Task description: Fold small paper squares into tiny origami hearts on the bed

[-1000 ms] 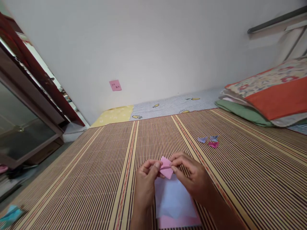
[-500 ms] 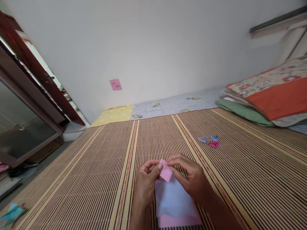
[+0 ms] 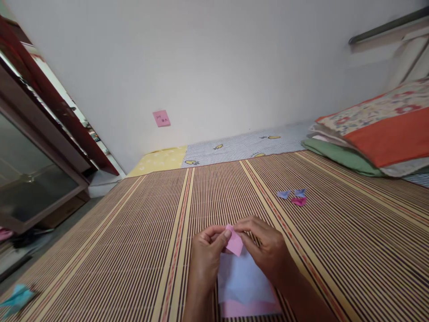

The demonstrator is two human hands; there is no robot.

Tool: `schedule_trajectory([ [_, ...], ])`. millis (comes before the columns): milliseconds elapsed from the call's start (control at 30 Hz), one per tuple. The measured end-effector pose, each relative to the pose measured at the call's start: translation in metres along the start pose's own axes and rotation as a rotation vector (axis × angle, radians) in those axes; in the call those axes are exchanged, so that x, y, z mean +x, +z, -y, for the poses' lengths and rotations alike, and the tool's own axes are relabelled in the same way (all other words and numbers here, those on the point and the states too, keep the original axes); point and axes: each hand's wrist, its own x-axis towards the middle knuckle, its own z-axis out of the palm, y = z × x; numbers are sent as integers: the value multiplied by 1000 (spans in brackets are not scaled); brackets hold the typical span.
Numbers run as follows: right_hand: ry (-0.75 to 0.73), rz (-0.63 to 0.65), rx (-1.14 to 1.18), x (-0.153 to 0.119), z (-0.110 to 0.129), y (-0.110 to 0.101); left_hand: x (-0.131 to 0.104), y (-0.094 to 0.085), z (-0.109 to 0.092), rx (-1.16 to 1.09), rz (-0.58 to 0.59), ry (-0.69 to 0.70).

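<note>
A small folded pink paper [image 3: 235,243] is held up between both hands. My left hand [image 3: 208,248] pinches its left edge, thumb on the near face. At its upper right corner, the thumb and fingers of my right hand [image 3: 264,243] are pressed together on the paper. Below the hands lies a light blue sheet [image 3: 246,277], on top of a pink sheet [image 3: 251,308], both on the striped mat [image 3: 144,246]. The fingertips behind the pink paper are partly hidden.
Two small folded blue papers [image 3: 283,194] and a magenta one [image 3: 299,201] rest on the mat ahead to the right. A teal folded paper [image 3: 18,296] is at the lower left. Folded bedding [image 3: 389,134] lies at the right, and a pink note [image 3: 161,118] is on the wall.
The pink paper and my left hand have shifted slightly to the right, and the paper has tilted a little. My right hand has barely moved and still grips the paper.
</note>
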Motion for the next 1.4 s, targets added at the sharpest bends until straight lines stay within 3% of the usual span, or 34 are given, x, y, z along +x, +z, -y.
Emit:
schedule_trajectory([
  [467,14,-34,-18,-2,1,3,0,1,4,67,18,50],
  [533,94,-48,34,-2,2,4,0,1,4,74,51,52],
  [700,533,23,364,-3,-2,3,-1,3,1,91,123,43],
  [767,605,57,450,-3,-5,2,-2,3,0,86,130,42],
  [1400,671,152,483,-6,-16,0,-1,2,1,105,142,-29],
])
